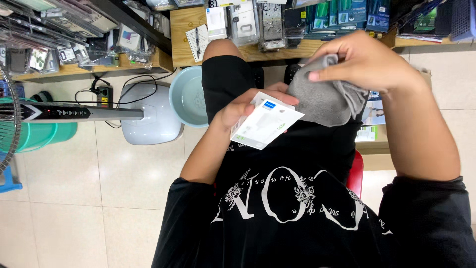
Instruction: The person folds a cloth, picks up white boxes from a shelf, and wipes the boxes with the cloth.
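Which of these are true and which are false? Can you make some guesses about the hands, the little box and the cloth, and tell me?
1. The left hand holds a small white cardboard box. True.
2. The right hand holds a bright red sponge. False: it grips a grey soft cloth.
3. The grey cloth lies beside the white box, at its upper right edge. True.
4. A pale blue round plastic basin stands on the tiled floor. True.
5. The person wears a white shirt. False: the black printed shirt is dark, with white lettering.
6. The box lies on the floor. False: it is held above the lap.
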